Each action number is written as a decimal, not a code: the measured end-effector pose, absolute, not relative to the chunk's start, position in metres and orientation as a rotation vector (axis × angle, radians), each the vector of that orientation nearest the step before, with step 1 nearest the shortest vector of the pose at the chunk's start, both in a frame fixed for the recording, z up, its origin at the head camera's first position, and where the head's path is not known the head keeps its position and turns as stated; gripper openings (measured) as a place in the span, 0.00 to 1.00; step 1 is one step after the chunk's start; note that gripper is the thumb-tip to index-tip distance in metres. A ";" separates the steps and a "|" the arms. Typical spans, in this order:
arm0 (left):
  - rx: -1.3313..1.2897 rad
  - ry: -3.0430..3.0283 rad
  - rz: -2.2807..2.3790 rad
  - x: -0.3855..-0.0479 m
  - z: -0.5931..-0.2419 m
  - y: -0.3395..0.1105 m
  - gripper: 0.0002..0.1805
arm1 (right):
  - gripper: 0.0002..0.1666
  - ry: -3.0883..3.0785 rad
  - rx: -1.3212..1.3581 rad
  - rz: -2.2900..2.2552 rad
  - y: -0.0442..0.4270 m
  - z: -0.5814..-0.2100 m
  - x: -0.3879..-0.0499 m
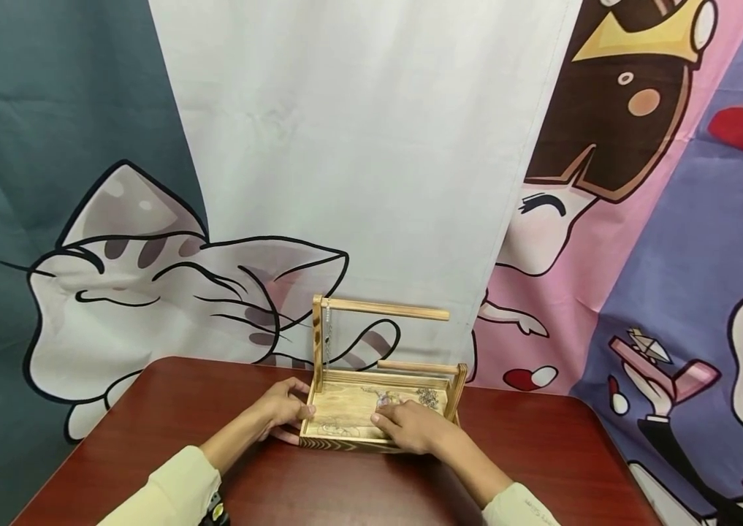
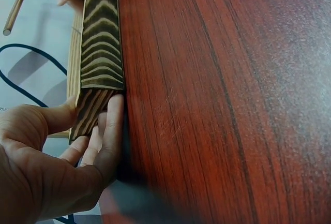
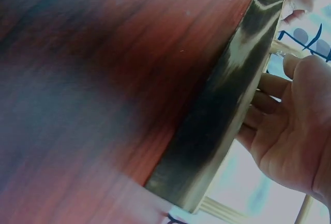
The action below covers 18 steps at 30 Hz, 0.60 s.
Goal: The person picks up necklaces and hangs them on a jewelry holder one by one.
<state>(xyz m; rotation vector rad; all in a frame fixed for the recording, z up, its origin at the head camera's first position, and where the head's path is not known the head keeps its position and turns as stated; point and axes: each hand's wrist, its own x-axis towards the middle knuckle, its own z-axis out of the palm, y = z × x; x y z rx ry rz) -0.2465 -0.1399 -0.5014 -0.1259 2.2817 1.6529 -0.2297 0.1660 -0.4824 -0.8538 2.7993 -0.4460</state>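
Note:
A wooden jewellery stand [image 1: 338, 443] with a shallow tray base rests on the table, its dark-grained front wall facing me. My left hand [image 1: 282, 408] grips the tray's left end; in the left wrist view the thumb lies on the upper edge and the fingers reach under the end wall [image 2: 89, 113]. Over the tray's front wall, my right hand [image 1: 413, 427] reaches down inside, beside a colourful piece of jewellery [image 1: 387, 399]. Its fingertips are hidden behind the wall [image 3: 222, 110] in the right wrist view. Thin chains [image 1: 338, 428] and a tangled chain heap [image 1: 429, 397] lie in the tray.
From the left post [image 1: 318, 343] an upper rod [image 1: 387, 309] extends right, with a chain [image 1: 328, 332] hanging near the post. A lower rod [image 1: 417, 367] extends left from the short right post. Behind the reddish-brown table [image 1: 266, 486] hangs a cartoon-printed cloth [image 1: 371, 146].

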 end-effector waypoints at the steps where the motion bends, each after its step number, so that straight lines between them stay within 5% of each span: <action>1: -0.127 2.280 1.654 -0.246 -0.501 -0.140 0.26 | 0.31 2.804 -0.885 -0.466 0.168 -0.483 -0.231; 8: -0.133 2.263 1.662 -0.245 -0.499 -0.140 0.26 | 0.16 2.826 -1.018 -0.651 0.181 -0.492 -0.239; 18: -0.133 2.257 1.667 -0.246 -0.500 -0.141 0.26 | 0.10 3.040 -0.787 -0.851 0.191 -0.497 -0.248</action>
